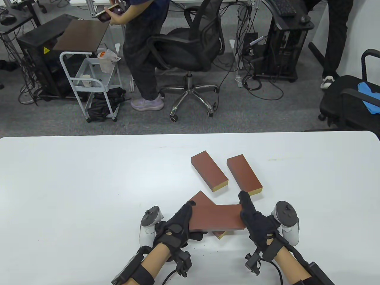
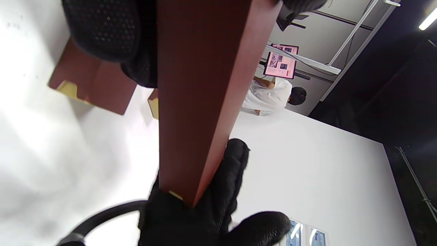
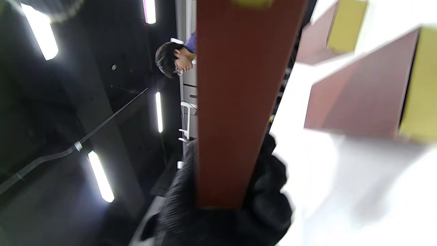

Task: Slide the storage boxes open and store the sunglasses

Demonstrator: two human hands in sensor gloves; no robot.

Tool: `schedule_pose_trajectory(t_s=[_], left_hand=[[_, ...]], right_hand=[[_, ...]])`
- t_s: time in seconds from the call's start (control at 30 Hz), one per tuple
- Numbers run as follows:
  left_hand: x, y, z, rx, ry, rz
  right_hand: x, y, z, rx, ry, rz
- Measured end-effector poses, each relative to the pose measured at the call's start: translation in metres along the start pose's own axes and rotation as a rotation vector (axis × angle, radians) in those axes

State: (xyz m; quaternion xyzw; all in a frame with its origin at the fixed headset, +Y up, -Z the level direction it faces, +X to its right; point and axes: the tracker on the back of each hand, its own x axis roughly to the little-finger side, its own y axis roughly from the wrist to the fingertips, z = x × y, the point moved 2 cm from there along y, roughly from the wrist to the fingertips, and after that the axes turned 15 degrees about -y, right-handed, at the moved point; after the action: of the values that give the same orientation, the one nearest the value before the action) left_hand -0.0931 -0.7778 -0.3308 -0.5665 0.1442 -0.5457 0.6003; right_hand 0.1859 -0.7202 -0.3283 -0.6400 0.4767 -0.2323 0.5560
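At the bottom centre of the table view, both hands hold one storage box, a long reddish-brown sleeve, lifted a little above the white table. The left hand grips its left end, fingers curled over the top face and thumb under it. The right hand holds the right end, the fingers lying rather straight along the end face; in the right wrist view the box end sits against the palm.

I judge the box to be light and stiff, probably cardboard, with a smooth face that may slip in gloves. The yellow inner tray shows at the ends, so one hand should clamp the sleeve by its long sides while the other pushes the tray from the end. Squeezing the broad faces too hard could jam the tray.

Directly under the held box lies a second box, partly hidden. Further up, near the middle of the frame, a third box and a fourth box lie side by side, both closed. I can see no sunglasses in any view.
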Motion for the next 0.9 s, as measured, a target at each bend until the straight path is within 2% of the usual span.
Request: schedule_pose_trajectory(t_s=[0.13, 0.17, 0.3, 0.4, 0.53, 0.73, 0.9], left_hand=[[0.000, 0.001, -0.003, -0.027, 0.069, 0.005], [0.001, 0.002, -0.003, -0.024, 0.079, 0.004], [0.006, 0.004, 0.003, 0.024, 0.075, -0.004], [0.007, 0.004, 0.005, 0.021, 0.100, -0.007], [0.005, 0.005, 0.002, 0.006, 0.163, -0.008], [-0.007, 0.003, -0.002, -0.089, 0.387, 0.027], [-0.028, -0.007, -0.010, -0.262, 0.569, 0.154]], right_hand=[[-0.029, -0.003, 0.001, 0.030, -0.436, 0.159], [-0.039, -0.005, -0.003, 0.032, -0.554, 0.194], [-0.057, -0.009, -0.025, -0.015, -0.834, 0.258], [-0.067, -0.013, -0.040, 0.042, -1.080, 0.287], [-0.069, -0.014, -0.046, 0.040, -1.145, 0.261], [-0.063, -0.011, -0.043, 0.027, -1.154, 0.222], [-0.040, -0.006, -0.014, 0.103, -1.190, 0.077]])
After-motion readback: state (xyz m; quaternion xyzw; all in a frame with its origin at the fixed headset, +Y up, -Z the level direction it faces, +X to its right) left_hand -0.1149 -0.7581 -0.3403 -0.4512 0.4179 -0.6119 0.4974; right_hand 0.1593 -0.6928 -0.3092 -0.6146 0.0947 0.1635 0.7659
